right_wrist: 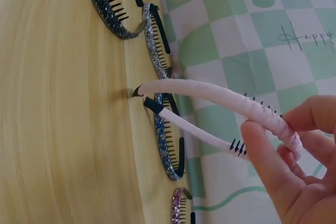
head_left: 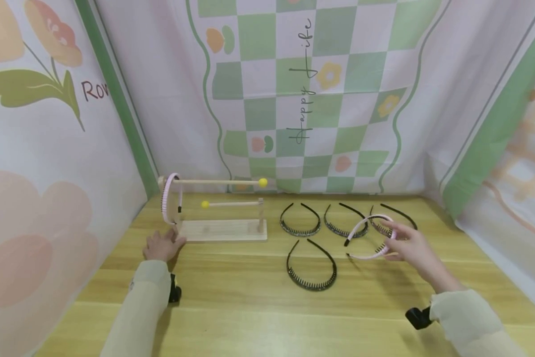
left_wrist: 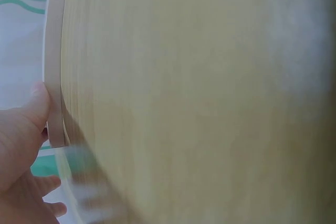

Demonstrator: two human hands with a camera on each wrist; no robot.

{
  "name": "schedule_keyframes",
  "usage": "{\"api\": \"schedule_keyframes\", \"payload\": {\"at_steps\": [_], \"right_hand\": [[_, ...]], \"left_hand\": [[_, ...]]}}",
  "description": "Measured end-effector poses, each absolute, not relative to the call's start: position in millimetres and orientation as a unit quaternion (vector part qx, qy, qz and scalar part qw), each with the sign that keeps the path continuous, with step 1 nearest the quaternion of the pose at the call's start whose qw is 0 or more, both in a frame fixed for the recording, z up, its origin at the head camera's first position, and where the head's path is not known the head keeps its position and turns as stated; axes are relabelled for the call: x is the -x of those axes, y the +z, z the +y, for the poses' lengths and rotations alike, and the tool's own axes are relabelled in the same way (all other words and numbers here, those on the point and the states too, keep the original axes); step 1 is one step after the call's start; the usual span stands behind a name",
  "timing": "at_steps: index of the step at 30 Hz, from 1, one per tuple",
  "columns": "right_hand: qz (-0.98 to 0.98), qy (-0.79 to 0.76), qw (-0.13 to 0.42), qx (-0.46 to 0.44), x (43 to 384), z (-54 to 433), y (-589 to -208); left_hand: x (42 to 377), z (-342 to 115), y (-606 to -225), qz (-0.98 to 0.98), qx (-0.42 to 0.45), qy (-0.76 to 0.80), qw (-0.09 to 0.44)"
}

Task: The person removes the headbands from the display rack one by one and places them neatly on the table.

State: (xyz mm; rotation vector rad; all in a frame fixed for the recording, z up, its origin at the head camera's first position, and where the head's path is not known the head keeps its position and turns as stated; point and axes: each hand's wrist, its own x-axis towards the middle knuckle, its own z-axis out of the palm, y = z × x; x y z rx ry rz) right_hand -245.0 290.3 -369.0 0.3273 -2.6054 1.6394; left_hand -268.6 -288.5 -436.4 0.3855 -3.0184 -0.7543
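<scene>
My right hand (head_left: 408, 248) pinches a pink ribbed headband (right_wrist: 210, 93) between thumb and fingers at its curved, toothed top. The headband is held above the table, its black-tipped ends pointing left. My left hand (head_left: 161, 245) rests at the left end of a wooden rack's base (head_left: 223, 230); in the left wrist view the thumb (left_wrist: 38, 106) touches the base's end and the other fingers are spread loosely. Another pink headband (head_left: 165, 198) hangs on the left end of the rack's upper rod (head_left: 218, 182).
Several black toothed headbands with glittery bands lie on the table (head_left: 232, 307): one nearer the front (head_left: 312, 285), the others in a row behind, including a left one (head_left: 300, 232). The rack's lower rod (head_left: 232, 204) has a yellow ball end. Patterned curtains (head_left: 294, 99) enclose the table.
</scene>
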Motion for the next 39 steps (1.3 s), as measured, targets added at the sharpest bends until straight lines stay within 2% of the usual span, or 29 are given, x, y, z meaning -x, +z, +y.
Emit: {"api": "schedule_keyframes", "payload": {"at_steps": [10,22,39], "right_hand": [[-0.893,0.442,-0.053,-0.066,237,301,-369],[-0.852,0.491,-0.165,-0.079,236,306,-387],[-0.853,0.470,-0.200,-0.107,231,291,-411]], "left_hand": [[269,-289,-437,-0.964,-0.121,-0.238,0.007],[267,-287,-434,-0.965,-0.119,-0.234,0.000],[272,-291,-440,-0.964,-0.122,-0.235,0.002]]}}
